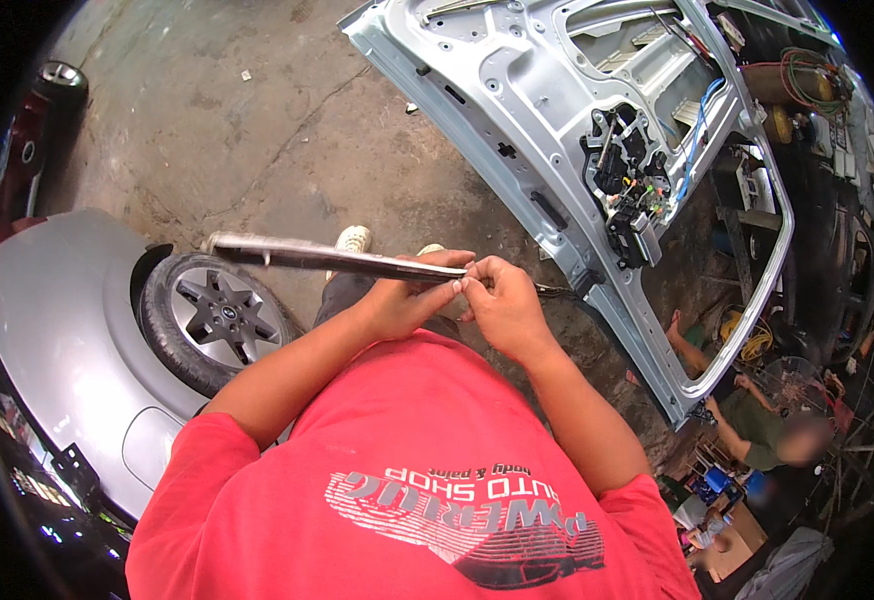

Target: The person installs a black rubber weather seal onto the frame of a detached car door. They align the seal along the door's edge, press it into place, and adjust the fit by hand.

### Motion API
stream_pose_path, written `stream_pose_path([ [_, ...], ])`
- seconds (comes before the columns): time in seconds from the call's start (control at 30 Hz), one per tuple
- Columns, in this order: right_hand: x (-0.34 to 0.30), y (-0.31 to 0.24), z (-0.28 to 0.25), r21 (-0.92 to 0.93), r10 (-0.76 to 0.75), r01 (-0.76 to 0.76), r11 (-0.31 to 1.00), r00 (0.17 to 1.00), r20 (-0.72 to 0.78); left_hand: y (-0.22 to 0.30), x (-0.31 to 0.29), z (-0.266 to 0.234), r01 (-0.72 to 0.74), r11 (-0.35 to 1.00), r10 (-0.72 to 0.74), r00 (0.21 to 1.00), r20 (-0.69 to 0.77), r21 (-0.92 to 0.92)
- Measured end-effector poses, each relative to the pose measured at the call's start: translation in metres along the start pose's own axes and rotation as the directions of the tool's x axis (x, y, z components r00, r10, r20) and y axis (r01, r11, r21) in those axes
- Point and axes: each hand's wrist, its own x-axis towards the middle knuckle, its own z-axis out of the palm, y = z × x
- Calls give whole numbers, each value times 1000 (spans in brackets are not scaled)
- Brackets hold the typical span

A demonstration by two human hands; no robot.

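Observation:
A long, narrow car trim strip [332, 256], dark with a pale upper edge, lies across in front of my body. My left hand [409, 302] is closed around it near its right end, the thumb pressed along it. At that end, the fingertips of my right hand [505, 300] pinch the strip, close against my left thumb. A small peg sticks down from the strip toward its far left end. Just right of my right hand a thin dark piece shows, and I cannot tell if it belongs to the strip.
To the right stands a bare silver car door frame [517, 150] with a black inner mechanism [622, 165] and a blue cable. A silver car fender [77, 330] and wheel [222, 320] are at my left. Another person [757, 430] sits low at the right among tools.

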Motion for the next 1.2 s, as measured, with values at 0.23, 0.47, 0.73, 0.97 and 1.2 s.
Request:
stream_pose_path([
  [0.23, -1, -4, -16, 55, -19, 22, 998, 998, -56, 0, 2, 0, 41, 986, -44, 999, -12, -164],
  [0.47, -1, -13, -15, -11, -96, 95, 995, 993, -71, -1, 2, 5, -1, 978, -10, 998, -55, -207],
  [0.73, 1, -11, -5, -360, -100, -5, 933, 957, -271, 9, 1, 20, -45, 999, 44, 998, -35, 0],
  [0.97, 7, 4, -7, -494, -19, -138, 858, 954, -299, 12, 8, 30, -27, 978, 23, 999, 24, 209],
  [1.2, 3, 12, -18, -226, -52, 17, 974, 987, -152, 5, 8, 26, 2, 998, -4, 1000, -24, -58],
])
